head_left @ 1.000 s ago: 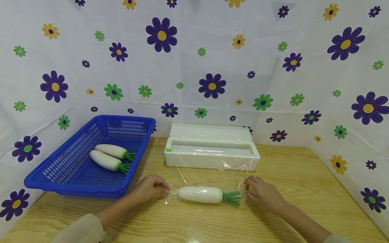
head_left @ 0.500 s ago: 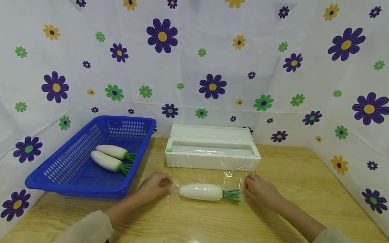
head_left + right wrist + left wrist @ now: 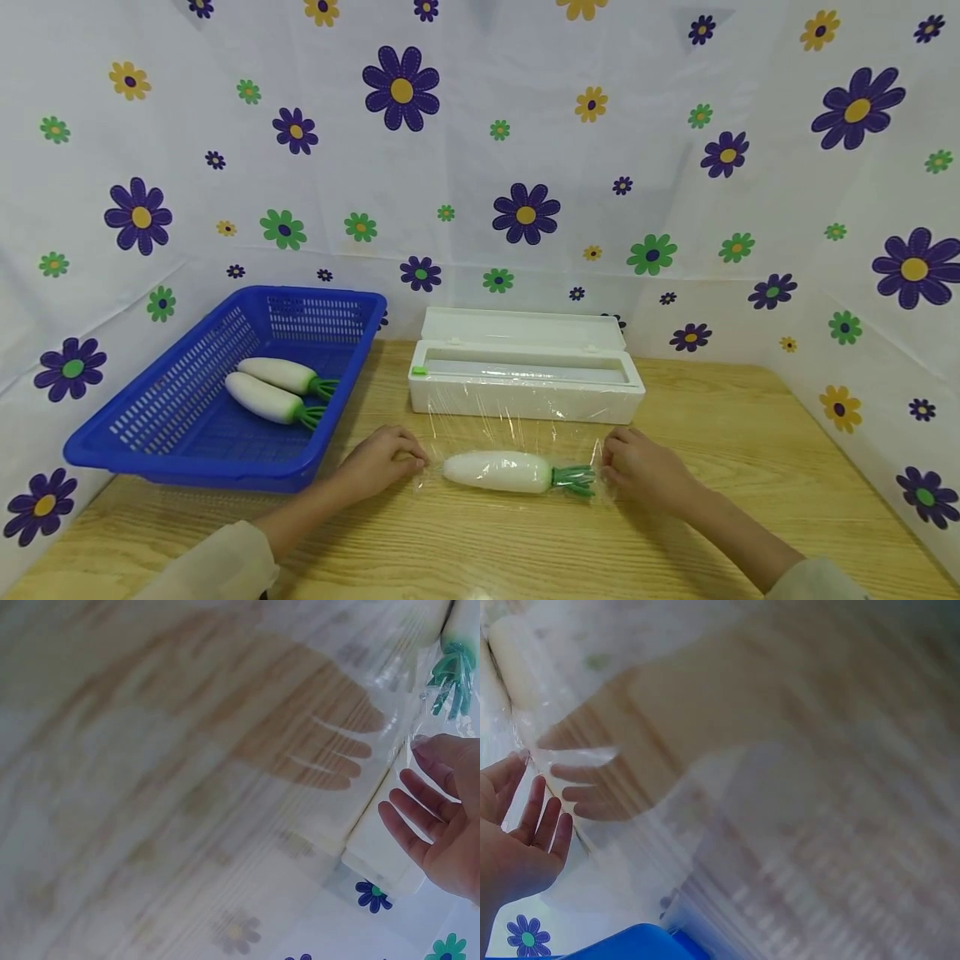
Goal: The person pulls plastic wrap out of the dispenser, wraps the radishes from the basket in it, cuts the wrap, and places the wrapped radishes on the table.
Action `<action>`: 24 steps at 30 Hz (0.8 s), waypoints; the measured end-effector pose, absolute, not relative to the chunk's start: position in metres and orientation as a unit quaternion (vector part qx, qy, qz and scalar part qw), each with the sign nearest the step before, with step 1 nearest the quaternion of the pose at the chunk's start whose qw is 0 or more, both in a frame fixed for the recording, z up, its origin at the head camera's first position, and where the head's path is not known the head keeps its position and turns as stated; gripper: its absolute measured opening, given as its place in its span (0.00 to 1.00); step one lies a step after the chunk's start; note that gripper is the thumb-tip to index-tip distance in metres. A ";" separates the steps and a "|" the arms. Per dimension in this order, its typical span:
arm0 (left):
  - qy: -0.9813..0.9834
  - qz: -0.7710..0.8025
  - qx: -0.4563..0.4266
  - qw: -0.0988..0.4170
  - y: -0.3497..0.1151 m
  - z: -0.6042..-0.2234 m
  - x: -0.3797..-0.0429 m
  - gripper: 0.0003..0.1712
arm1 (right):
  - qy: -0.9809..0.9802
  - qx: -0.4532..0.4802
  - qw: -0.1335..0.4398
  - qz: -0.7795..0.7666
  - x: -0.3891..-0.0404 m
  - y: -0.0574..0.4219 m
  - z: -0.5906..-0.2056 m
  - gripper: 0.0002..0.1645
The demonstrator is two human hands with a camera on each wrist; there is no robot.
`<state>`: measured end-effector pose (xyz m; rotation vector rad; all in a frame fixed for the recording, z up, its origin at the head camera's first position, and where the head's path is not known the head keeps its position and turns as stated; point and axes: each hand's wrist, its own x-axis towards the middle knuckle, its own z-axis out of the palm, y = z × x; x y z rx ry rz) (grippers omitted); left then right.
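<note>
A white radish (image 3: pixel 497 472) with green stalks lies on the wooden table, covered by clear cling film (image 3: pixel 491 429). The film stretches toward me from a white cling film box (image 3: pixel 525 403) whose lid stands up. By the radish's tip, my left hand (image 3: pixel 381 463) pinches the film's left edge between thumb and forefinger. My right hand (image 3: pixel 651 472) pinches the other edge beside the stalks. In the left wrist view the other fingers (image 3: pixel 547 823) spread loosely; the right wrist view has similar loose fingers (image 3: pixel 411 814). Whether film runs under the radish is hard to tell.
To the left stands a blue plastic basket (image 3: pixel 300 463) holding two more radishes (image 3: pixel 262 397). A green slider (image 3: pixel 419 371) sits at the left end of the box's front edge. Flower-patterned cloth (image 3: pixel 465 167) hangs behind and at both sides of the wooden table (image 3: pixel 720 417).
Both hands keep their pinch on the film. My left hand has shifted slightly right and away from me, and the film's near part has moved closer around the radish, which sits slightly farther back.
</note>
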<state>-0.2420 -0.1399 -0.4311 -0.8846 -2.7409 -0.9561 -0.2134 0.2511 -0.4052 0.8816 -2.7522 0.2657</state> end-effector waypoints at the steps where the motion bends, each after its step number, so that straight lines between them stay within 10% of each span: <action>1: -0.902 -0.318 -0.287 0.052 -0.141 -0.431 -0.242 0.03 | -0.940 0.306 0.118 0.095 -0.214 0.251 -0.404 0.11; 13: -0.872 -0.329 -0.342 0.120 -0.119 -0.410 -0.229 0.08 | -0.930 0.323 0.111 0.134 -0.211 0.253 -0.400 0.10; 24: -0.896 -0.169 -0.407 0.050 -0.070 -0.408 -0.220 0.25 | -0.933 0.322 0.104 0.123 -0.212 0.257 -0.399 0.10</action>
